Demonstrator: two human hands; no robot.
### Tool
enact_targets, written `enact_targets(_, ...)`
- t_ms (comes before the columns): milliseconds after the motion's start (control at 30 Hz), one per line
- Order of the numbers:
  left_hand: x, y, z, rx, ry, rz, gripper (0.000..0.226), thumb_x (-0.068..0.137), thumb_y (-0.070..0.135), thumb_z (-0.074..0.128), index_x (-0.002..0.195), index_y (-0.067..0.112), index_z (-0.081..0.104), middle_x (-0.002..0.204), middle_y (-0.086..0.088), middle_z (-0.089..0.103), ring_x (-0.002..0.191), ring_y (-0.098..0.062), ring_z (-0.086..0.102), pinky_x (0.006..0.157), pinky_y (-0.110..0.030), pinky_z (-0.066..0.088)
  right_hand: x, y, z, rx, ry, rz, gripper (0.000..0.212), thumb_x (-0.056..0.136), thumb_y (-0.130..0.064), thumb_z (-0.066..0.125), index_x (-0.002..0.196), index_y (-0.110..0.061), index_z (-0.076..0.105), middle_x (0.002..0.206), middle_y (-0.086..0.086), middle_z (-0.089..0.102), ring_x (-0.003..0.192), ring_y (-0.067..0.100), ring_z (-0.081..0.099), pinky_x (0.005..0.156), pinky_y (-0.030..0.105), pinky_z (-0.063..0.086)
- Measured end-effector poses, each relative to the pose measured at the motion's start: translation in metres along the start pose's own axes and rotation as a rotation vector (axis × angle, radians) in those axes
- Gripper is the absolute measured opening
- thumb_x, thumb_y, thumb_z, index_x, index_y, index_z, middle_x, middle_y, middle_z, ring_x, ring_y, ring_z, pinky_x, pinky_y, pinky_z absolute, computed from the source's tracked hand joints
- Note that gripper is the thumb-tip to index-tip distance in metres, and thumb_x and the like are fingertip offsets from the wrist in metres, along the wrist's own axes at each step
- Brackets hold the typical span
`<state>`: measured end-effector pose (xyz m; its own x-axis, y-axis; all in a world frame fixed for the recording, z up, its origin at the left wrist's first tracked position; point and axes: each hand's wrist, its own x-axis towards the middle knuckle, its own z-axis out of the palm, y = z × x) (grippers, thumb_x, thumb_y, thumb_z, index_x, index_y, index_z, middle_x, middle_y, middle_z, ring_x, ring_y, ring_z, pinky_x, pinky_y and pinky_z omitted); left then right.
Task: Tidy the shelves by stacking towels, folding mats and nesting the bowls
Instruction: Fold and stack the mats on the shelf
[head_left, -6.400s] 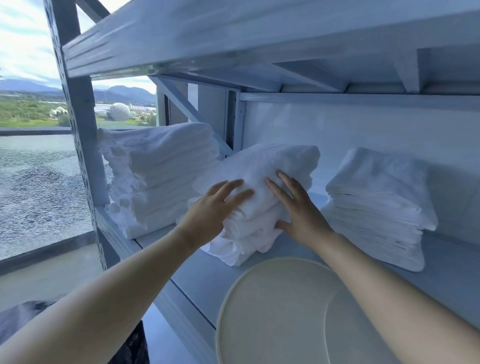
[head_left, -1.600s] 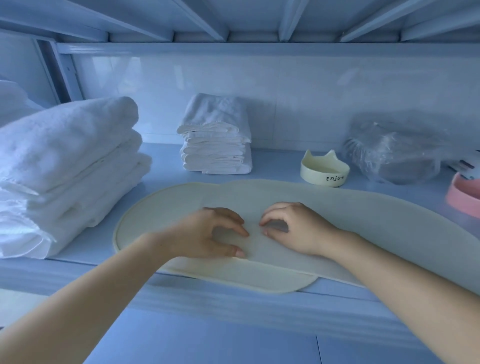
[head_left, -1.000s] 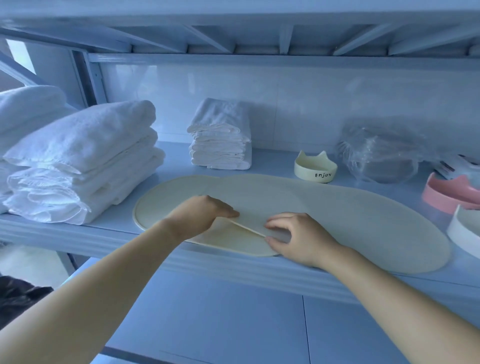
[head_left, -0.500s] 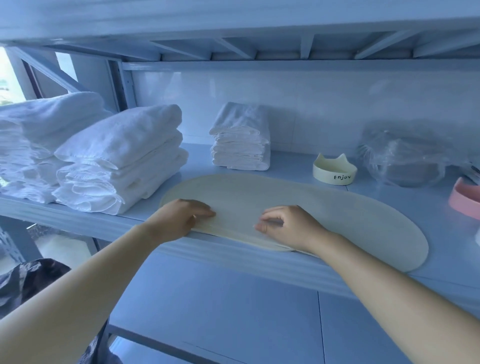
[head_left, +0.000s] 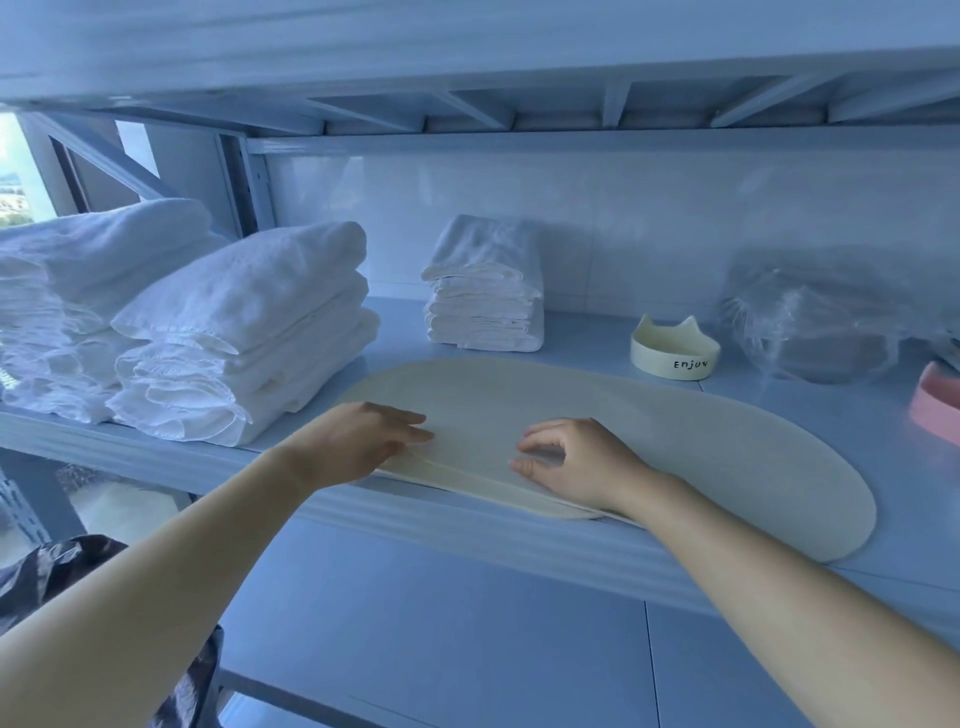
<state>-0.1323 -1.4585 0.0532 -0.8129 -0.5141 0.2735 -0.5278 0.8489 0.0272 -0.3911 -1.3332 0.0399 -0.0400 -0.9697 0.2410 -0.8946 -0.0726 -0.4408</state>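
Evidently the mat (head_left: 701, 447) was the job in hand. It lay flat on the shelf (head_left: 587, 338), close along the front edge, where both arms could reach it without disturbing anything behind. Its long axis ran along the shelf. One rounded end pointed at the towels (head_left: 244, 338) stacked towards the left end, and the other pointed towards the pink bowl (head_left: 937, 402) at the right end.

The left hand (head_left: 358, 441) lay flat on the mat's near left part with its fingers straight, probably pinning that end so it would not slide. The right hand (head_left: 576, 460) rested just beside it on the mat, fingers curled and tips down. Whether it pinched a layer or only pressed could not be told. A second thin edge showed along the mat's front under both hands, which suggested a fold being started lengthwise.

Behind the mat, towards the back edge, stood a smaller stack (head_left: 485, 291) of white cloths, a cream bowl (head_left: 674, 353) with cat ears and a plastic-wrapped bundle (head_left: 815, 317). All were apart from the mat, and the bowls were not yet nested.
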Motion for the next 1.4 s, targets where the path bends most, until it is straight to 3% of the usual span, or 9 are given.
enact_targets(233,0.004,0.000,0.010,0.044,-0.049,-0.024,0.046,0.094,0.011,0.045,0.130,0.040,0.049,0.141,0.016,0.043,0.130,-0.005,0.040,0.105,-0.019,0.030,0.009,-0.018,0.010,-0.068,-0.072,0.002,0.067,0.066,-0.069,0.062,0.118,-0.028,0.061,0.131,-0.015,0.054,0.123,0.005,0.046,0.101,0.023,0.036)
enact_targets(367,0.000,0.009,0.013,-0.087,0.048,0.002,0.032,0.095,0.035,0.045,0.126,0.038,0.053,0.131,0.013,0.055,0.119,-0.007,0.051,0.097,-0.023,0.040,0.009,-0.022,0.010,-0.054,-0.046,-0.025,0.049,0.073,-0.058,0.065,0.110,-0.026,0.066,0.121,-0.012,0.062,0.115,0.008,0.052,0.095,0.023,0.040)
enact_targets(467,0.010,0.022,0.017,-0.103,0.032,0.026,0.037,0.089,0.051,0.049,0.124,0.040,0.054,0.130,0.014,0.055,0.119,-0.006,0.050,0.096,-0.021,0.039,0.007,-0.029,0.010,-0.131,0.034,-0.069,0.030,0.081,-0.044,0.057,0.082,-0.017,0.069,0.090,-0.004,0.070,0.088,0.018,0.061,0.077,0.028,0.048)
enact_targets(567,0.022,0.027,0.018,-0.067,0.067,0.033,0.034,0.092,0.038,0.049,0.126,0.038,0.053,0.128,0.012,0.057,0.114,-0.011,0.054,0.089,-0.025,0.044,0.005,-0.038,0.010,-0.164,0.166,-0.087,0.036,0.085,-0.028,0.051,0.056,-0.008,0.046,0.055,0.007,0.050,0.059,0.028,0.044,0.055,0.032,0.037)
enact_targets(700,0.022,0.019,0.013,0.078,0.179,0.105,0.049,0.077,-0.007,0.054,0.109,0.027,0.067,0.109,0.006,0.069,0.095,-0.020,0.065,0.072,-0.026,0.050,-0.004,-0.036,0.009,-0.151,0.138,-0.082,0.022,0.081,-0.031,0.053,0.077,-0.014,0.066,0.077,0.001,0.067,0.075,0.024,0.058,0.066,0.032,0.049)
enact_targets(833,0.021,0.006,-0.004,0.086,0.348,0.228,0.063,0.049,-0.028,0.059,0.091,0.017,0.075,0.092,0.002,0.074,0.079,-0.018,0.070,0.061,-0.032,0.058,-0.012,-0.026,0.005,-0.174,0.100,-0.078,0.021,0.073,-0.022,0.051,0.089,-0.015,0.063,0.087,0.001,0.066,0.082,0.024,0.058,0.069,0.036,0.051)
enact_targets(1100,-0.020,-0.017,-0.004,0.031,0.315,0.113,0.054,0.057,-0.023,0.065,0.089,0.020,0.076,0.092,0.007,0.073,0.083,-0.012,0.070,0.069,-0.022,0.054,0.000,-0.040,0.010,-0.115,0.045,-0.211,0.020,0.084,-0.022,0.054,0.072,-0.006,0.056,0.073,0.008,0.058,0.071,0.025,0.051,0.064,0.035,0.045)
enact_targets(1267,-0.034,-0.017,0.011,-0.327,0.345,-0.164,0.034,0.079,-0.006,0.062,0.089,0.024,0.074,0.092,0.022,0.069,0.086,0.000,0.063,0.077,-0.004,0.042,-0.002,-0.037,0.013,-0.047,-0.014,-0.221,0.033,0.087,-0.040,0.056,0.072,-0.010,0.057,0.069,0.006,0.054,0.068,0.020,0.047,0.064,0.035,0.042)
enact_targets(1400,-0.043,-0.014,0.020,-0.448,0.369,-0.283,0.032,0.081,0.000,0.061,0.086,0.030,0.073,0.092,0.022,0.069,0.076,-0.014,0.066,0.067,-0.019,0.050,-0.007,-0.037,0.016,0.003,0.001,-0.220,0.035,0.081,-0.054,0.058,0.083,-0.020,0.066,0.085,-0.002,0.066,0.079,0.014,0.057,0.073,0.033,0.049)
